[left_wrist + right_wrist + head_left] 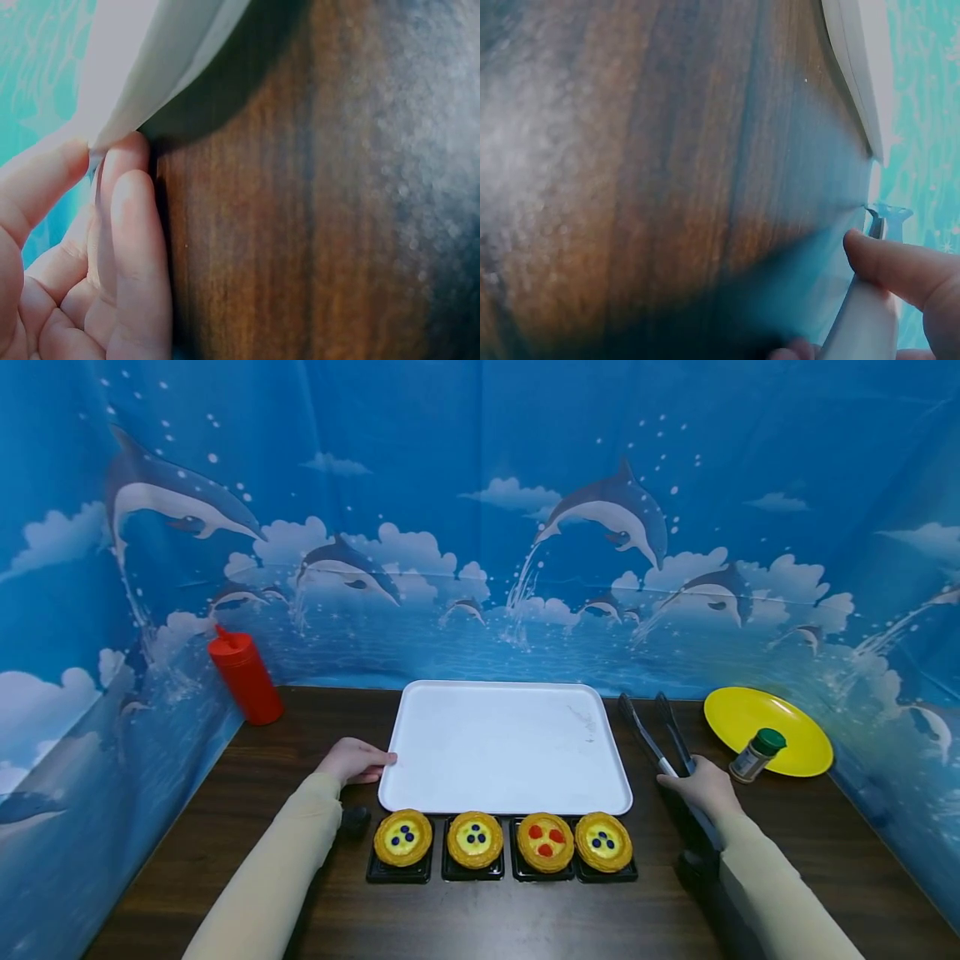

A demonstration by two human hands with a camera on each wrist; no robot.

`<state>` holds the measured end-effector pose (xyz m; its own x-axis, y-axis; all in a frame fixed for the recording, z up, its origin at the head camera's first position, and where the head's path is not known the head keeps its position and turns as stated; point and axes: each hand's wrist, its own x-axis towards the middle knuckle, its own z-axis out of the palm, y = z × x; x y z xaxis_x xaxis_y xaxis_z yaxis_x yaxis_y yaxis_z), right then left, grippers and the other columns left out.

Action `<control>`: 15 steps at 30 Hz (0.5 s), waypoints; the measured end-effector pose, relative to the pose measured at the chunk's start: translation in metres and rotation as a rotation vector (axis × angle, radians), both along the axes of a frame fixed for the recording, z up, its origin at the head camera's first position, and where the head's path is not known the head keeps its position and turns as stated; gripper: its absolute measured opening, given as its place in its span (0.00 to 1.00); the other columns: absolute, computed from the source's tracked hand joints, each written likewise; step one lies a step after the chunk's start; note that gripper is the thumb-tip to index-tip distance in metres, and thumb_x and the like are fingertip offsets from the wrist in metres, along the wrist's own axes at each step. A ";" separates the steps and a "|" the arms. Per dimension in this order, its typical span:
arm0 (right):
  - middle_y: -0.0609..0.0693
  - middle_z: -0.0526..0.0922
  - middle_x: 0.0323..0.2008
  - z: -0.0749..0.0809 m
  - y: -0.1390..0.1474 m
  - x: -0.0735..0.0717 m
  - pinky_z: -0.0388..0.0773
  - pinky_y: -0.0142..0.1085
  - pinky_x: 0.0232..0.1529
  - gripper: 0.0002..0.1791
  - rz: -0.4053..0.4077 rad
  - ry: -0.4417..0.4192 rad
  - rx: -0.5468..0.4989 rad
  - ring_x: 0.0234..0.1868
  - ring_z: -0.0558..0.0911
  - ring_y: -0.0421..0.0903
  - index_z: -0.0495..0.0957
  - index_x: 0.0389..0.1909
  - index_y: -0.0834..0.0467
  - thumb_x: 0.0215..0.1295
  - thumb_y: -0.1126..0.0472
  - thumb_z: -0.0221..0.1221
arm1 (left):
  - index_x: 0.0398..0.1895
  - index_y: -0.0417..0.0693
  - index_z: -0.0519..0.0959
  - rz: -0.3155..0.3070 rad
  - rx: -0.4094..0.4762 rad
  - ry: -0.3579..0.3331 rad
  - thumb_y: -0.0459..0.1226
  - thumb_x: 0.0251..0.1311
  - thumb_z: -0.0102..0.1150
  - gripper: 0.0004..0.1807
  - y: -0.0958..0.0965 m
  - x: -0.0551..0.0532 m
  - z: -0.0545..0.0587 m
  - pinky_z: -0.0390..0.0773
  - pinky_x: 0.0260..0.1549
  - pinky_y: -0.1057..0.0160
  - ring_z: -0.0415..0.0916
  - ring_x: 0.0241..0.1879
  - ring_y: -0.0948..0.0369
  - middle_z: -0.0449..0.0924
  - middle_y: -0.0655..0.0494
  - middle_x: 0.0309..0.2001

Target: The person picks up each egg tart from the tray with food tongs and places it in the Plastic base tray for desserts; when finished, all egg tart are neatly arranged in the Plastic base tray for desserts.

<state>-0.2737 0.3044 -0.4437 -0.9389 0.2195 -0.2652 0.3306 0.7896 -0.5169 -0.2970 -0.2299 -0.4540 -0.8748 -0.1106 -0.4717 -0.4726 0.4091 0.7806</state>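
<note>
My left hand (pixel 352 762) pinches the left edge of a white rectangular tray (pixel 502 747) between thumb and fingers. In the left wrist view, the tray's rim (pixel 142 90) meets the thumb and fingertips. On the right, my right hand (pixel 703 789) grips a pair of tongs (pixel 647 739) with dark tips pointing toward the back wall. The right wrist view shows the thumb over the light handle of the tongs (pixel 864 319). Several egg tarts sit on black square holders in front of the tray: blue-dotted ones (pixel 403 837) and one with red spots (pixel 544 842).
A red squeeze bottle (pixel 247 681) stands at the back left. At the right lie a yellow plate (pixel 750 714) and a green-capped shaker jar (pixel 757 755), which tilts by the plate's near rim. A blue dolphin-print cloth (pixel 450 527) walls the dark wooden table (pixel 480 927).
</note>
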 end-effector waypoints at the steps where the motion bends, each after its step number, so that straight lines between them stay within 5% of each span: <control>1: 0.73 0.70 0.49 0.001 -0.001 0.000 0.75 0.55 0.47 0.44 0.003 0.006 0.008 0.42 0.71 0.62 0.59 0.60 0.76 0.58 0.46 0.63 | 0.45 0.33 0.80 -0.001 -0.001 0.003 0.42 0.56 0.66 0.21 0.000 0.000 0.000 0.79 0.27 0.73 0.77 0.20 0.66 0.80 0.53 0.23; 15: 0.61 0.76 0.27 0.004 -0.010 -0.003 0.75 0.38 0.28 0.26 0.012 0.008 0.110 0.27 0.74 0.52 0.72 0.40 0.74 0.57 0.53 0.65 | 0.45 0.33 0.80 0.001 -0.004 0.018 0.42 0.56 0.66 0.21 0.000 0.002 0.001 0.80 0.28 0.72 0.77 0.20 0.65 0.80 0.53 0.24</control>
<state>-0.2771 0.2942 -0.4393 -0.9435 0.2359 -0.2327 0.3172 0.8457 -0.4291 -0.2947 -0.2300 -0.4532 -0.8829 -0.1139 -0.4556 -0.4593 0.4118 0.7871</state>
